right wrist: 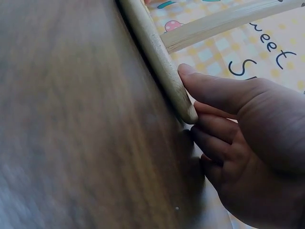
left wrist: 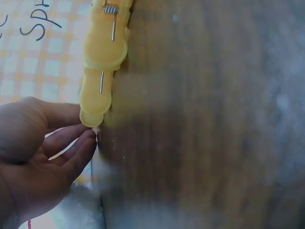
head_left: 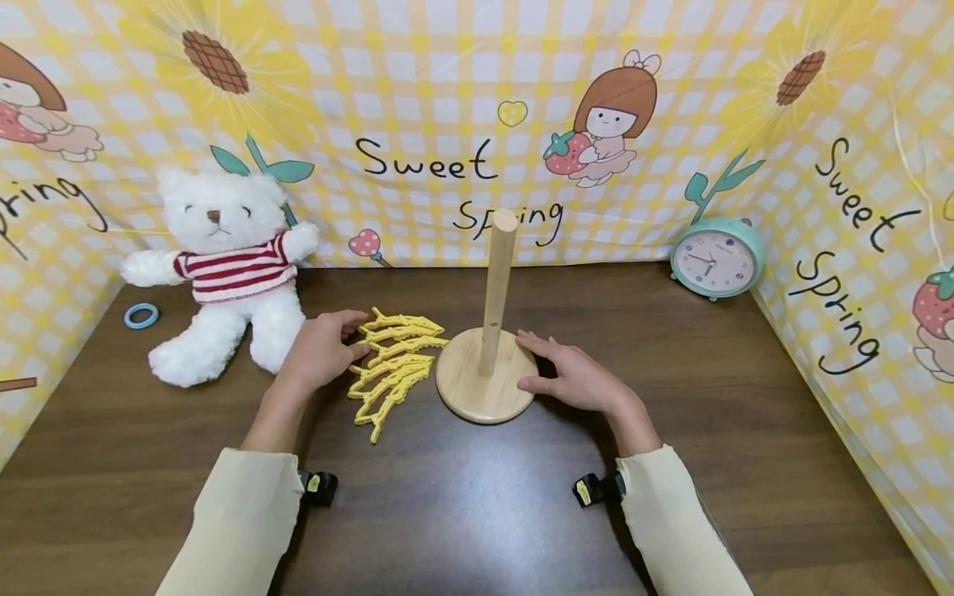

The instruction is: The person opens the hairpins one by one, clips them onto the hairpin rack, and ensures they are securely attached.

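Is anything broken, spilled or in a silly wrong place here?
Nope, nothing really stands out. The wooden stand is upright, the teddy bear is sitting up, the green clock stands upright, and the yellow pieces lie spread like a fan. I can't see any spills or cracks.

Smooth wooden stand [head_left: 493, 319], plastic clips [left wrist: 106, 50] (metal springs [left wrist: 111, 9] within), fluffy plush bear [head_left: 233, 269], wood-grained tabletop [head_left: 462, 505] with sheen

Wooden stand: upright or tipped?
Upright: its round base lies flat on the table, with the post rising from it.
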Motion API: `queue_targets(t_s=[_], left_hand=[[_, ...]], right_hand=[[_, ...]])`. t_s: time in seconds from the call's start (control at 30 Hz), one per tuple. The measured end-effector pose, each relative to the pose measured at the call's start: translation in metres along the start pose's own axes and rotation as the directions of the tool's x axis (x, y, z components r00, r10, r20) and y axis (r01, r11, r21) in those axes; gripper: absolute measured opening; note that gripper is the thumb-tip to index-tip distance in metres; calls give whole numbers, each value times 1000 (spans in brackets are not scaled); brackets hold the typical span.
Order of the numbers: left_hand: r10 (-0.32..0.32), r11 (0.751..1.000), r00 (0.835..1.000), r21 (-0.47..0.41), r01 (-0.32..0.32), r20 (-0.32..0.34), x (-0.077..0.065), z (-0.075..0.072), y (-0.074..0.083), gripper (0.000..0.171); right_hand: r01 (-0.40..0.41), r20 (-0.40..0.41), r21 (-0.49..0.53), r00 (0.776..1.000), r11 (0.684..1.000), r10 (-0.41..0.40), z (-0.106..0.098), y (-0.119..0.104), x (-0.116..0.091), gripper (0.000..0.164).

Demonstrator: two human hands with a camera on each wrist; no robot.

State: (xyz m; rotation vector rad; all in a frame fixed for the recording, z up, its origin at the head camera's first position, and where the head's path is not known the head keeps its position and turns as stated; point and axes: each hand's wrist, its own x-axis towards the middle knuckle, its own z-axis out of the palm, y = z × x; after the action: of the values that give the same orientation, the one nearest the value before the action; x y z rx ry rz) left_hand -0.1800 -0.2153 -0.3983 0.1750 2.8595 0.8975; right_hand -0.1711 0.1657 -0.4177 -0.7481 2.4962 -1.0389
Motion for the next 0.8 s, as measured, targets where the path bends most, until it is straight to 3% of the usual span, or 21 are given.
queue_targets(t_s=[0.2,0.43,0.8], left_hand=[[-13,997,1000,-74,13,-12,-3,-2,2,49],[36,991,997,-125,-45,-73,-5,-3,3,44],[94,976,966,-170,-138,-240,-10,-5,8,39]], right_hand=[[12,-3,2,1000,1000,-12,0,1,-1,73],[9,3,-8,1000,1000,-9,-1,0,-2,75],[42,71,-49,997,998,-39,-1,-2,-3,72]])
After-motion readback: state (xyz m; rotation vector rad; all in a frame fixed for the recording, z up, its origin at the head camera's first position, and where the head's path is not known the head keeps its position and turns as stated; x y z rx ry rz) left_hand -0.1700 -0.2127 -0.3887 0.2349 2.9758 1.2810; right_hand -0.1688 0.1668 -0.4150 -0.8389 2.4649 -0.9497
